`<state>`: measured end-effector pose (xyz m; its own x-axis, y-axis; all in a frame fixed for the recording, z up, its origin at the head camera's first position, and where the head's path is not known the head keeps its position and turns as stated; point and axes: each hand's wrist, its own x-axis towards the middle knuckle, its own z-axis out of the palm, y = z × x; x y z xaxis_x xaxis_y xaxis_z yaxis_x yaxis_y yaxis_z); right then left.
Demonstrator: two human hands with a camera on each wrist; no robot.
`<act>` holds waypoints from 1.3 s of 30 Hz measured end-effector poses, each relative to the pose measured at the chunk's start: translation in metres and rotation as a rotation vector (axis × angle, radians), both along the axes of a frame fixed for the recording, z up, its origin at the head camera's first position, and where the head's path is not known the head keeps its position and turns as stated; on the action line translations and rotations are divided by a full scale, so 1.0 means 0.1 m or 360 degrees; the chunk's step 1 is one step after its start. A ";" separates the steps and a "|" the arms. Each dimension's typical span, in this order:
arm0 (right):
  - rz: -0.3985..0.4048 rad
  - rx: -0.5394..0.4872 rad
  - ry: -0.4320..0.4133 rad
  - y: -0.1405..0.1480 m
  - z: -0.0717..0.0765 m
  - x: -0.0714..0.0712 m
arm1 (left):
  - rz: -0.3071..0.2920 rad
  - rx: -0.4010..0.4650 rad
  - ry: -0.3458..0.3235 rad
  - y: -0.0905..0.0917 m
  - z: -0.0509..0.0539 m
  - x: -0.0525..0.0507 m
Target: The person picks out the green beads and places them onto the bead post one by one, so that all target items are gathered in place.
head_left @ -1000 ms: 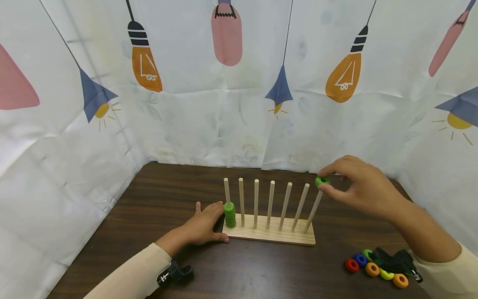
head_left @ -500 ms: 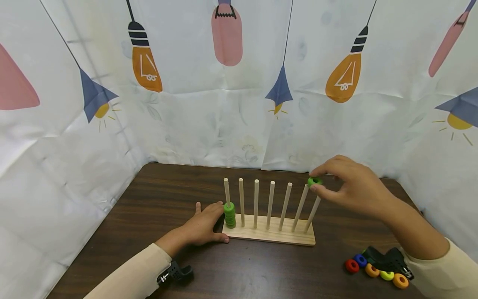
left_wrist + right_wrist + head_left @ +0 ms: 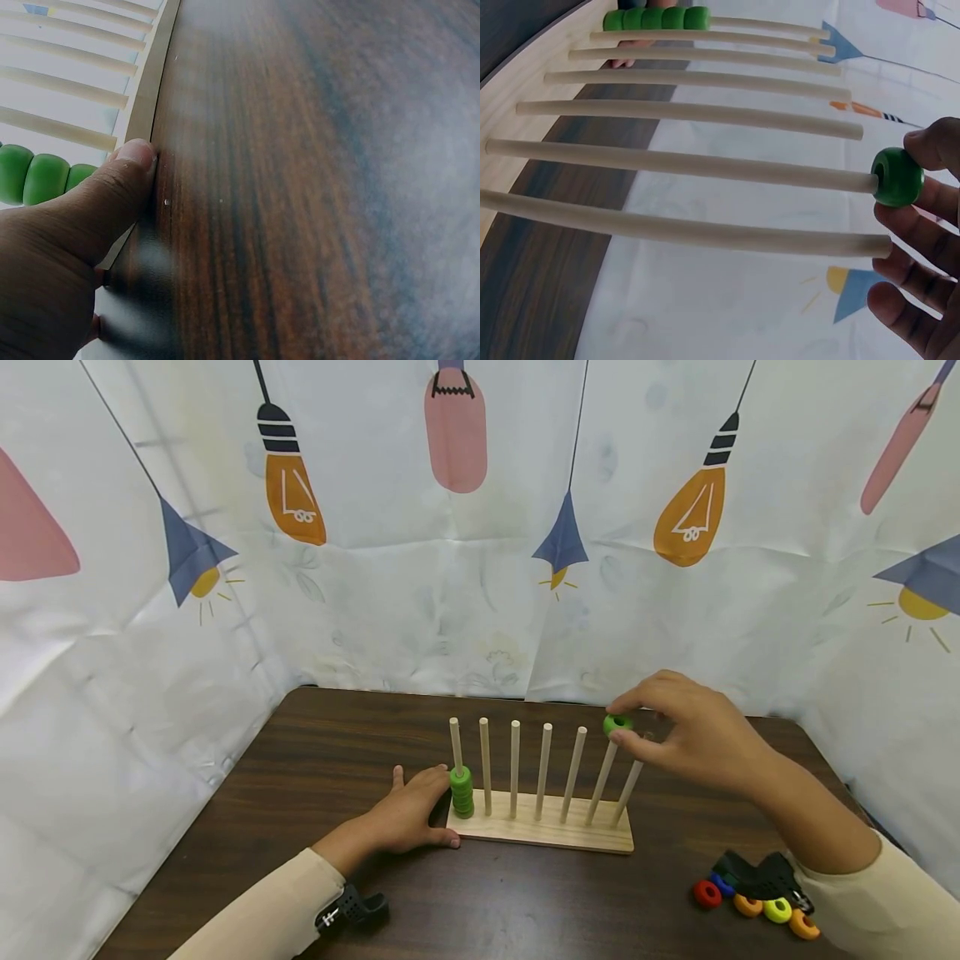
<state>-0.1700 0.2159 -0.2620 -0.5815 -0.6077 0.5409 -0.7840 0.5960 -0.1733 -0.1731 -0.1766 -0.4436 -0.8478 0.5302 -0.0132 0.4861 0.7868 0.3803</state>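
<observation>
A wooden peg stand (image 3: 540, 832) with several upright pegs stands on the brown table. A stack of green beads (image 3: 462, 795) sits low on its leftmost peg. My left hand (image 3: 408, 810) holds the left end of the stand, its thumb (image 3: 124, 176) against the front edge of the base and other fingers behind. Thumb and fingers of my right hand (image 3: 697, 727) pinch a green bead (image 3: 901, 177) at the tip of the second peg from the right. That peg's tip meets the bead's hole in the right wrist view.
Loose coloured beads lie at the table's right front: a red bead (image 3: 707, 894), a yellow bead (image 3: 772, 917), orange ones and a blue one, partly hidden by the right wrist's black strap (image 3: 761, 877). A white printed curtain (image 3: 450, 610) hangs behind the table (image 3: 510, 910).
My right hand has shifted left with the green bead, from the tip of the rightmost peg to the tip of the second from the right. The left hand stays where it was.
</observation>
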 end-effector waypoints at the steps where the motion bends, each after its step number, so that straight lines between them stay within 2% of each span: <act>1: 0.0006 -0.0004 -0.0006 -0.01 0.00 0.00 | 0.0000 0.0000 0.0001 0.00 0.00 0.00; 12: 0.0067 -0.0029 -0.0049 -0.13 -0.02 -0.05 | 0.0001 -0.0006 0.0022 -0.01 -0.01 -0.01; 39: 0.0120 -0.0069 -0.0087 -0.45 -0.01 -0.11 | -0.0008 0.0007 0.0022 -0.01 -0.01 -0.01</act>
